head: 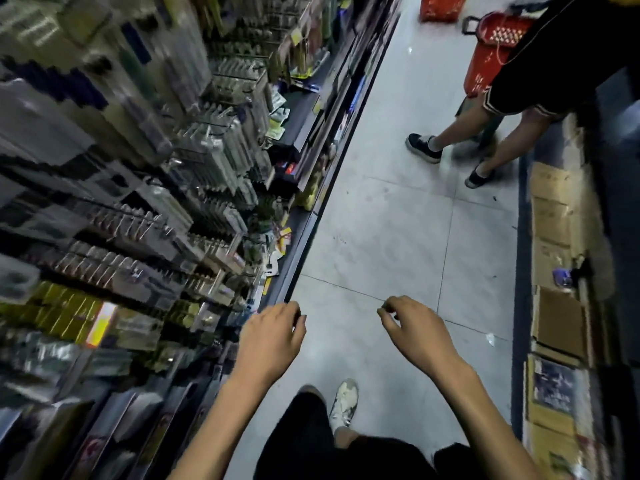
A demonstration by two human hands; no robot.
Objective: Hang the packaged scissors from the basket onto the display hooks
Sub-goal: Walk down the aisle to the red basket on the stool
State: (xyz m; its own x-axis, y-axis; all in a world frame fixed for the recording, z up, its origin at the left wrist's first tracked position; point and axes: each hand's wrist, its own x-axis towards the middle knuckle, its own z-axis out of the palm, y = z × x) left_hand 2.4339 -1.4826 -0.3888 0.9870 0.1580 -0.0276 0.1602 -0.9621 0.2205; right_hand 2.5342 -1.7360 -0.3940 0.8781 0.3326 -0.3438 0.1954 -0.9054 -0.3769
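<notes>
Beside shelf edge [309, 237], left hand [270, 337]

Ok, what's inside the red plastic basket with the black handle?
The red plastic basket shows only its perforated wall; a bystander's black clothing hides the rest.

The hanging packages [114, 161] are blurred; red basket [482, 64] partly hidden.

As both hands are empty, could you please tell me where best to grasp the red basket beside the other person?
Probably its black handle, reached from the open aisle side: it juts clear of the red basket, whose other side the person blocks.
</notes>
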